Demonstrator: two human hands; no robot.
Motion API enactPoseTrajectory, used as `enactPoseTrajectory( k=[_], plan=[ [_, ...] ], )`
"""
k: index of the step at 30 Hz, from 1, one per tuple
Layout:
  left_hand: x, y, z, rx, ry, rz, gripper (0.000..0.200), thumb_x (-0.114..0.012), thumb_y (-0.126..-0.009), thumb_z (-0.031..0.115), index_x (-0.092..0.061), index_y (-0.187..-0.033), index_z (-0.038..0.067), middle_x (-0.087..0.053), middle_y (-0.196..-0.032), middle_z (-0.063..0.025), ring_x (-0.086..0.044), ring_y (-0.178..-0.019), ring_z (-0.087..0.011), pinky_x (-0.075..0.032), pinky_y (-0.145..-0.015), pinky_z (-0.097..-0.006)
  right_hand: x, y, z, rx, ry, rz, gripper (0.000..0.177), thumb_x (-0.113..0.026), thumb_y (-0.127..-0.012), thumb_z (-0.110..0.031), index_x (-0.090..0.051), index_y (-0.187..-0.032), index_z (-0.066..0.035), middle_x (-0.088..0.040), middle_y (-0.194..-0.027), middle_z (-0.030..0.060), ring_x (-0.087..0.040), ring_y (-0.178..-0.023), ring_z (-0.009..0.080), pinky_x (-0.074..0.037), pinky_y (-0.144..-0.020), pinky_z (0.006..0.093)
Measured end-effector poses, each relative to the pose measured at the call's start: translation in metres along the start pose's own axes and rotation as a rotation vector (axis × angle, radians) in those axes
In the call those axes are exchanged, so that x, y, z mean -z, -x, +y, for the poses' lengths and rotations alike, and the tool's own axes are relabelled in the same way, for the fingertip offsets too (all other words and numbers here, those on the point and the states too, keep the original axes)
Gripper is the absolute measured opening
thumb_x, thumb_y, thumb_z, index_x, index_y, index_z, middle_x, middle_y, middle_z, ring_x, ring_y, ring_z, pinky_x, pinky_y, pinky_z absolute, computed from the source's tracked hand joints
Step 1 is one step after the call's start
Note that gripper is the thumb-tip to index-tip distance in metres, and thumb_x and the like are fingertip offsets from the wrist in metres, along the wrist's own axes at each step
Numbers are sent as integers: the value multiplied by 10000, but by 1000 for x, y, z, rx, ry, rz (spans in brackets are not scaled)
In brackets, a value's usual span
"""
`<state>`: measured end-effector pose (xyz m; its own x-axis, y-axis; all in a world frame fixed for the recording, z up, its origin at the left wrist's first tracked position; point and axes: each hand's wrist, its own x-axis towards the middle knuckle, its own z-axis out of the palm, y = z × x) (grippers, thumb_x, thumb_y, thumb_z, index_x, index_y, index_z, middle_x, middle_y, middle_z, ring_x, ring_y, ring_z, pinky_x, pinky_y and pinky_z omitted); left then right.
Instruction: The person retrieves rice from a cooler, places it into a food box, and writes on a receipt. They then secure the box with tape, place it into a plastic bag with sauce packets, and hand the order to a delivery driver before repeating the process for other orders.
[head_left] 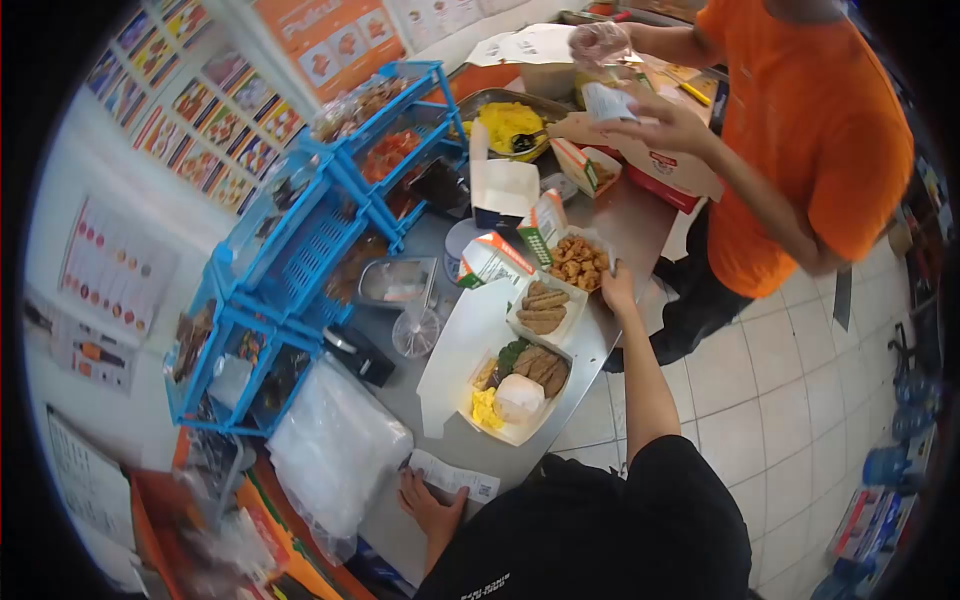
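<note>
My left hand [433, 507] lies on the counter at the lower end, fingers apart, over the near edge of a printed receipt [455, 477]. My right hand [618, 287] reaches up the counter and grips the side of a paper box of fried chicken pieces [579, 264]; part of its grip is hidden. Just below that box is a small open box of brown breaded strips [543, 306]. Nearest to me stands a large open meal box [510, 437] with white rice, yellow egg, something green and brown sliced meat, its white lid [450, 350] folded back to the left.
Across the counter, a co-worker in an orange shirt [800, 150] holds a small white item [608, 103]. Blue stacked racks [305, 265] line the wall. Clear plastic bags [335, 440], a black device [358, 355], a tray of yellow food [510, 125] and more cartons crowd the steel counter [640, 225].
</note>
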<state>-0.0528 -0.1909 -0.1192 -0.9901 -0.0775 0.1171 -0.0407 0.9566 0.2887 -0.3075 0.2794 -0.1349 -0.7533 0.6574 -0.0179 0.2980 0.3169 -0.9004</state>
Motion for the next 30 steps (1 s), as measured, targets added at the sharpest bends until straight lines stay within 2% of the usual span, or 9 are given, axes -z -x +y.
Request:
enactPoseTrajectory(
  k=[2,5,8,13,16,19,23,25,30],
  plan=[
    [3,-1,4,-22,12,11,924,-773,-607,490,-390,-1291,0,-320,-1424,-193,-232,-1363,-347,-129,-1096,-552,-2,6,-1,-1,-50,-26,373,-526,-859,-223,-556,-1069,83,-633,-859,291,-644,-717,369,-502,-661,424],
    [6,-2,6,-23,21,29,909,-769,-614,488,-396,-1282,-3,-337,-1414,-194,-253,-1356,-346,-137,-1091,-557,11,20,-14,-1,-334,-18,221,-475,-878,-124,-514,-1040,20,-591,-661,143,-547,-429,206,-441,-409,326],
    [9,-3,8,-35,30,54,897,-762,-623,499,-403,-1277,1,-357,-1402,-196,-277,-1347,-343,-145,-1085,-564,32,49,-40,-66,-411,-68,174,-482,-904,-138,-505,-1020,-10,-558,-627,76,-514,-417,139,-387,-366,261],
    [13,-3,7,18,50,38,856,-753,-631,519,-449,-1250,11,-367,-1399,-185,-280,-1346,-340,-145,-1090,-553,64,114,-92,-73,-461,-254,152,-507,-920,-155,-519,-1002,-27,-552,-640,32,-484,-419,83,-336,-351,221],
    [18,-4,9,38,122,51,875,-761,-618,513,-454,-1264,9,-355,-1414,-187,-265,-1357,-333,-124,-1104,-535,80,162,-123,-53,-500,-697,227,-514,-910,-169,-527,-1093,-35,-582,-730,25,-521,-495,63,-347,-363,193],
    [15,-2,6,77,165,62,893,-765,-606,514,-451,-1281,19,-345,-1426,-184,-243,-1372,-334,-97,-1113,-535,69,211,-130,-281,-330,-908,277,-513,-902,-178,-515,-1139,-34,-597,-779,35,-534,-511,72,-380,-377,191],
    [16,6,2,52,141,64,898,-744,-614,558,-458,-1289,40,-346,-1435,-150,-217,-1386,-332,-53,-1112,-580,29,265,-105,-373,-63,-1223,331,-498,-893,-161,-476,-1196,-30,-605,-821,59,-537,-508,90,-391,-379,202],
    [22,14,2,78,131,50,911,-741,-614,569,-452,-1300,43,-334,-1445,-150,-207,-1391,-330,-24,-1104,-608,7,297,-101,-446,-246,-1307,322,-483,-902,-145,-457,-1200,-22,-601,-812,61,-513,-494,90,-367,-371,208],
    [27,39,-8,190,123,53,938,-739,-614,586,-435,-1329,61,-316,-1458,-141,-191,-1398,-322,-17,-1106,-603,-49,340,-69,-415,-403,-1128,174,-465,-939,-109,-431,-1088,-24,-574,-833,102,-479,-488,98,-357,-414,205]
  ],
)
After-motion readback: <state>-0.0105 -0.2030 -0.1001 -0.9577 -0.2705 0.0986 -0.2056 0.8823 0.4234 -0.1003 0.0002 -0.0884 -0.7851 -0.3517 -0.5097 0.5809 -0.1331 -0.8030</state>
